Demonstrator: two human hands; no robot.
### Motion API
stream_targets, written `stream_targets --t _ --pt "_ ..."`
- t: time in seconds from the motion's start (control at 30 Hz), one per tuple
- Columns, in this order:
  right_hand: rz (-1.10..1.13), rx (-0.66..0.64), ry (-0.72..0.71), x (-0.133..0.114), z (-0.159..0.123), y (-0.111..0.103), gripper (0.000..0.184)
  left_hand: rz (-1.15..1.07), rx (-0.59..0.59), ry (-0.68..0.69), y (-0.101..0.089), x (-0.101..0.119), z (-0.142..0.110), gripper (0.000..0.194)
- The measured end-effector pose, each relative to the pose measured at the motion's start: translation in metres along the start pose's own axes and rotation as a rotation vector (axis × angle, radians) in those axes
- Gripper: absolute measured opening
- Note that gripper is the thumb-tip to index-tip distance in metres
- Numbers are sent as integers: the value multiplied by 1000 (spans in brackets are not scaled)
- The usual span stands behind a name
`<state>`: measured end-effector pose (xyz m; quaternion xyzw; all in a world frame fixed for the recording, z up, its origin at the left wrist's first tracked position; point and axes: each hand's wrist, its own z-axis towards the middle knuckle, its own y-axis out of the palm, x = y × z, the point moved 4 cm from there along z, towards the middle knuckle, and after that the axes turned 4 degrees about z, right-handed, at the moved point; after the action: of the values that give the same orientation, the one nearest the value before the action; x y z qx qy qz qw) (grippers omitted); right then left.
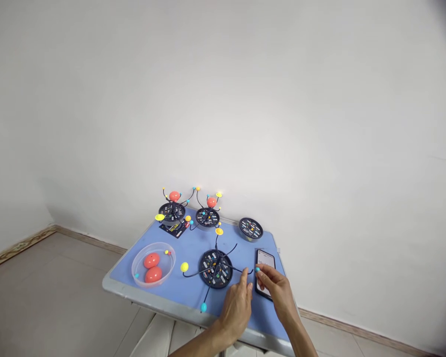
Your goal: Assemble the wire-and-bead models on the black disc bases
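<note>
A round black base (215, 282) printed with small planet pictures carries several thin curved black rods (194, 274). At its right side my left hand (238, 303) closes its fingers on one rod near the upturned tip. My right hand (280, 292) pinches a small blue ball (257, 269) between thumb and fingertips, just right of that tip and apart from it. Other rods of this model bear a yellow ball (184, 267), a blue ball (203, 307) and an orange ringed ball (219, 231). One rod at the upper right ends bare.
Two similar models with red balls (174, 196) (211, 202) stand at the back of the blue table (182, 297). A black disc base (250, 228) sits back right. A clear tub (134, 267) holds red and small balls. A phone (266, 259) lies beneath my right hand.
</note>
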<state>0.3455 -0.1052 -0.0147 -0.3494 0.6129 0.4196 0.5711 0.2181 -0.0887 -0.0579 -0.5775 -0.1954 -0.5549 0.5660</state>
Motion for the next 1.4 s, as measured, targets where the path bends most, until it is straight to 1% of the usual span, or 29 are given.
stream_targets --t 0.17,0.3,0.43,0.67,1.07,1.2,1.27,1.33,1.4 --pt "-45 -8 16 0 3 0 35 93 -12 -6 8 0 12 50" --pt "-87 -20 17 -1 5 1 34 133 -22 1 6 6 17 47" --pt "-134 -48 17 -2 7 3 34 94 -43 -42 3 8 21 42" --pt "-187 -76 6 -1 15 3 42 49 -18 -60 4 6 22 33" --pt "-242 -126 -23 1 15 0 43 -42 3 -23 4 2 22 35" --pt "-301 -141 -69 2 17 -2 46 -66 3 -10 4 1 22 35" --pt "-334 -150 -102 0 17 -2 45 -79 -1 -6 4 0 22 35" --pt "-420 -187 -183 -5 16 -1 38 -97 -5 -5 5 -1 22 34" --pt "-565 -258 -314 -12 14 3 29 -119 -6 -6 7 -3 22 34"
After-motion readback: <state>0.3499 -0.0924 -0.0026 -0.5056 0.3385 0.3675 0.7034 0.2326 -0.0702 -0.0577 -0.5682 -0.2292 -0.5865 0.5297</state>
